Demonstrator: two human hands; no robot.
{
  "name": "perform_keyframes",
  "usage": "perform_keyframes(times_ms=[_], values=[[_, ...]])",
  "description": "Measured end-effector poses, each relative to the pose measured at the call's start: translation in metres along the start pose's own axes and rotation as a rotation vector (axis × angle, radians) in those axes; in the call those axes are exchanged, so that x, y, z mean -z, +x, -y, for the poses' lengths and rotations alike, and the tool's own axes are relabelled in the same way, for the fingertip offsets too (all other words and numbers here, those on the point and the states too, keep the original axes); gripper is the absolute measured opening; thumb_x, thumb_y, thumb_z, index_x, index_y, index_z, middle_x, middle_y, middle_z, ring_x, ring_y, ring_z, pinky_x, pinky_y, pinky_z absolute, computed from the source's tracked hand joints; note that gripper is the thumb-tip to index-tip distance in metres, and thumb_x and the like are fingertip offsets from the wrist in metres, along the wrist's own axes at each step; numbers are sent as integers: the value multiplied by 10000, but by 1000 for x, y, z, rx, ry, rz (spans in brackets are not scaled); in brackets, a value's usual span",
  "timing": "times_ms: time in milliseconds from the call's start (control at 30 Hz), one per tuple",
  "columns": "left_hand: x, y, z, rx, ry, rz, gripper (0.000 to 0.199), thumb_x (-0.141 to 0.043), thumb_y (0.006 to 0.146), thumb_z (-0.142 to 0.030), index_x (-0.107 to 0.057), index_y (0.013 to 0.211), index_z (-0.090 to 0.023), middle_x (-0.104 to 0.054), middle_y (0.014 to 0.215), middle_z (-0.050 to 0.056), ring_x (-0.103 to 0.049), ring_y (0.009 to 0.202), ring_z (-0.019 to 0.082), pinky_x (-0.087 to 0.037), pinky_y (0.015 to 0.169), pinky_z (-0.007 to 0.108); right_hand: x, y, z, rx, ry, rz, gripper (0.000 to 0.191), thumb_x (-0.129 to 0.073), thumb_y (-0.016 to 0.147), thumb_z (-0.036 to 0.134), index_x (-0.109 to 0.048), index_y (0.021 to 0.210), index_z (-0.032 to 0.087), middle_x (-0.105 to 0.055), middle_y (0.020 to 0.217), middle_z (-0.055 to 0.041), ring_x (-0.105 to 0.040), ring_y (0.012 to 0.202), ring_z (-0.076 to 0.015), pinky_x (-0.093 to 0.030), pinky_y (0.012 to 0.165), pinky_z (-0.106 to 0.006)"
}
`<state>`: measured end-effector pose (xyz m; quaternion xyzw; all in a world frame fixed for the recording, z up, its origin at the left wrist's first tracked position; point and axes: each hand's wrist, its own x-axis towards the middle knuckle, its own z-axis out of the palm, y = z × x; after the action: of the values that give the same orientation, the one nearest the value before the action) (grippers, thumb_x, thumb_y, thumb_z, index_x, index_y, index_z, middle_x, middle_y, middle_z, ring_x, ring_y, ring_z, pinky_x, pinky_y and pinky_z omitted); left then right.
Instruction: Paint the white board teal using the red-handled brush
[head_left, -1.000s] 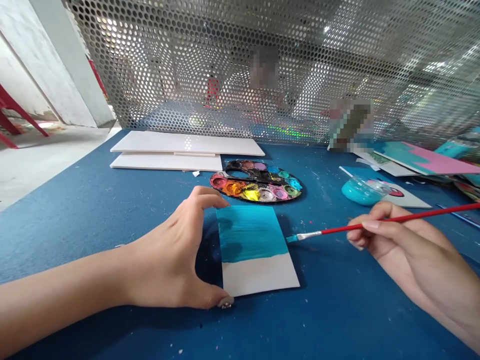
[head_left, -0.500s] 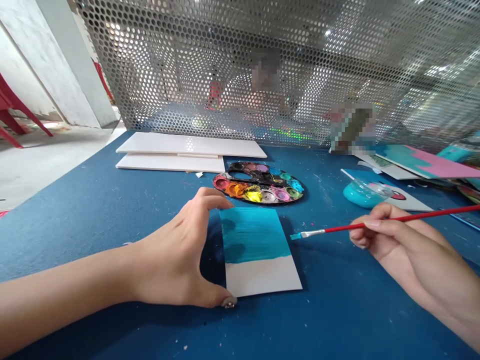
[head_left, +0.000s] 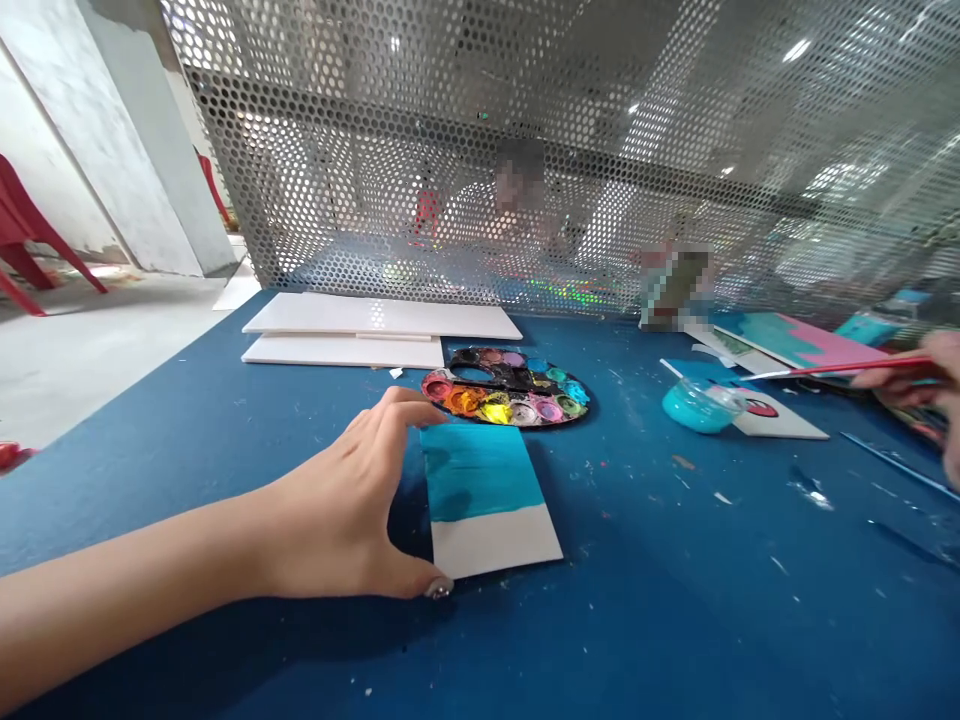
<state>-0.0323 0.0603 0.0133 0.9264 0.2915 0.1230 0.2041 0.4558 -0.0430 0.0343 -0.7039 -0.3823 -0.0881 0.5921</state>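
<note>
Teal-painted white card [head_left: 480, 490] lies flat on the blue bench [head_left: 675, 590], just below the palette, upper part coated teal, lower strip bare white. Only the head view here, so this is all I can check from my end.

Left hand [head_left: 337, 510] is spread wide in a C along the card's left edge, its thumb [head_left: 439, 588] at the bottom-left corner and its fingertips [head_left: 401, 400] near the top-left corner (can't tell how hard it presses). Right hand [head_left: 919, 385] sits at the right frame edge, partly cut off, its grip closed on a red paintbrush [head_left: 840, 369] held nearly level, with the bristles pointing left.

Beyond the card is a round paint palette [head_left: 506, 392] with smeared wells of orange, yellow, pink and teal. Two white boards [head_left: 382, 318] lie stacked behind it. On the right are a glass bowl of teal paint [head_left: 694, 408] and a pink-and-teal painted board [head_left: 795, 340]. A thin blue brush [head_left: 892, 465] lies on the bench. A perforated metal screen [head_left: 375, 150] stands behind everything, with a red plastic chair [head_left: 26, 215] off to the left.
</note>
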Motion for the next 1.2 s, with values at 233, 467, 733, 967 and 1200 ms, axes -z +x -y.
perform_keyframes(times_ms=[233,467,733,967,1200], values=[[23,0,-13,169,61,96,852,-852,673,-443,-393,1343,-186,-482,1311,150,-582,1131,409,-547,881,496,-27,23,-52,-174,-37,274,210,-677,1007,369,-694,1004,160,-701,903,-2,-644,673,-126,-553,608,-282],[27,-2,-11,205,114,148,785,-828,634,-337,-480,1322,-188,-488,1299,126,-592,1125,389,-527,911,468,-23,39,-61,-139,-67,407,227,-680,1010,364,-712,1113,164,-741,1032,-41,-714,801,-167,-610,704,-339],[32,0,-14,179,129,133,615,-800,701,-498,-586,1198,-206,-572,1178,104,-597,1095,394,-509,920,499,-38,48,-56,-27,-148,464,246,-687,1003,373,-724,1136,169,-751,1125,-60,-734,949,-218,-612,844,-423],[33,4,-6,145,48,-47,362,-562,925,-527,-576,1142,-238,-641,1168,98,-665,972,296,-529,815,398,-42,53,-52,32,-268,474,237,-692,997,369,-733,1117,170,-749,1161,-63,-722,1045,-250,-580,930,-473],[40,13,18,117,-116,-239,169,-684,1001,-304,-617,1080,-171,-645,1100,53,-650,937,217,-555,849,398,-42,58,-54,72,-317,454,262,-668,1004,421,-733,966,171,-761,997,-36,-727,961,-226,-566,911,-449]])
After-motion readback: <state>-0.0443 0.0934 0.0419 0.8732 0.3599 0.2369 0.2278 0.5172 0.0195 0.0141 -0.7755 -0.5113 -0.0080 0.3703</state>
